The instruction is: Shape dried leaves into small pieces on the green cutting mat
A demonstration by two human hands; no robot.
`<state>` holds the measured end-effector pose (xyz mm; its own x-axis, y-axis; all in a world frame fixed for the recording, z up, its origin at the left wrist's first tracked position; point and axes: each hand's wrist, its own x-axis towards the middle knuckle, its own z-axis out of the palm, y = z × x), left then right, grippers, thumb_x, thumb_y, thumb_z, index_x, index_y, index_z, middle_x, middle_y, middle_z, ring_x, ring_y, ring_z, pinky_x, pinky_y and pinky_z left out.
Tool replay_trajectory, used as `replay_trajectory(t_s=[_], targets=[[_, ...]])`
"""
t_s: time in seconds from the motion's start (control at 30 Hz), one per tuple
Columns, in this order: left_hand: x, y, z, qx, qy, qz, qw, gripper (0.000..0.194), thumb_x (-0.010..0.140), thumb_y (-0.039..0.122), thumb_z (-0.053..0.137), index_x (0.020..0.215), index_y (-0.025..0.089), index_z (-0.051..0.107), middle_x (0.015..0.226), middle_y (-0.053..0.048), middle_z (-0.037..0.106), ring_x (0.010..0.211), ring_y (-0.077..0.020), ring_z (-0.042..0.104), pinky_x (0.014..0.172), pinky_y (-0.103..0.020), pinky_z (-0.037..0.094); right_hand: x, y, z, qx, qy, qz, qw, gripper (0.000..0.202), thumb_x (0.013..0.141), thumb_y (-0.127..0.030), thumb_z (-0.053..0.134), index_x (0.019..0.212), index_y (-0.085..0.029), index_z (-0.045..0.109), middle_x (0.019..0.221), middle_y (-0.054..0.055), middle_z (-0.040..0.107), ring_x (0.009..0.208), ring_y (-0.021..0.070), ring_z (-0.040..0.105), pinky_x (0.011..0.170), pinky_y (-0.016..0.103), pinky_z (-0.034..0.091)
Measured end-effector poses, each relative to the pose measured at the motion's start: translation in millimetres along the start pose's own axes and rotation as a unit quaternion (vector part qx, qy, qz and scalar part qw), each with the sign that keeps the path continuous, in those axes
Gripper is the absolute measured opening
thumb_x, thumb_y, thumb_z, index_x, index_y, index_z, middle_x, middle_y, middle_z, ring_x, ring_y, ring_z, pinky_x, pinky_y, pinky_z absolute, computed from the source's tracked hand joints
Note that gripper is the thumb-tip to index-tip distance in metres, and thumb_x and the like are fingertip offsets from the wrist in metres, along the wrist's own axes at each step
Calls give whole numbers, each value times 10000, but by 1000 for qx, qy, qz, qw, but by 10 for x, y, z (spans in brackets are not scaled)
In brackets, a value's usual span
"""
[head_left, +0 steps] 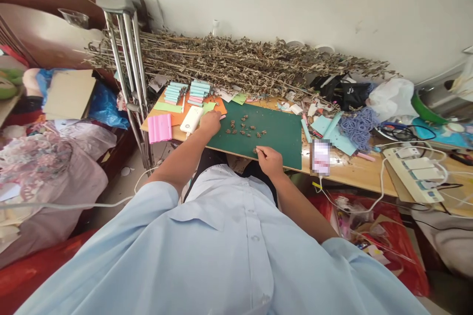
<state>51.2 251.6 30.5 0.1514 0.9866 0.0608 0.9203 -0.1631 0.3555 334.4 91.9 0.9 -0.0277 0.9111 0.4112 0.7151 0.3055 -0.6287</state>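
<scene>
Touching green mat (284,134) edges, perhaps: hands (211,123) (271,161)

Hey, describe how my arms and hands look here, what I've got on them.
Your light blue shirt has loose, wide sleeves that end near the elbows, leaving the forearms bare. The left hand and right hand are ungloved, and no watch shows.

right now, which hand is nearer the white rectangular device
Left: the left hand is close beside the device; the right hand farther off, at the near edge of the green rectangular mat.
</scene>
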Motion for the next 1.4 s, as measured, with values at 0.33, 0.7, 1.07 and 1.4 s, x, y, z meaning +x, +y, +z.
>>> replay_trajectory(t_s=[0.33,0.7,1.07,1.4], targets=[[-417,217,-60,-253,127,139,949,190,999,294,580,1011,187,736,964,-86,704,894,-190,630,863,-324,533,-29,103,17,37,15,53,998,268,940,-362,564,943,-231,797,1027,91,815,982,264,768,936,414,595],[-871,559,125,-326,93,148,929,153,916,152,630,1000,183,755,1068,-93,698,974,-170,667,824,-294,564,170,190,-72,9,42,63,997,278,884,-219,522,1009,-188,768,1087,128,767,993,261,718,927,421,585],[-932,710,205,-324,40,163,931,155,953,205,636,1066,191,741,1126,-85,759,1088,-188,683,993,-339,535,74,-31,-7,-77,-117,-2,990,295,952,-211,592,1192,-269,752,1238,45,751,1101,249,710,915,379,593],[-882,687,152,-232,7,153,961,107,857,115,661,934,173,706,899,-52,698,878,-183,634,834,-305,512,267,-2,99,-5,-7,23,1000,363,989,-300,538,1309,-216,688,1334,126,694,1132,254,692,1018,423,579]])
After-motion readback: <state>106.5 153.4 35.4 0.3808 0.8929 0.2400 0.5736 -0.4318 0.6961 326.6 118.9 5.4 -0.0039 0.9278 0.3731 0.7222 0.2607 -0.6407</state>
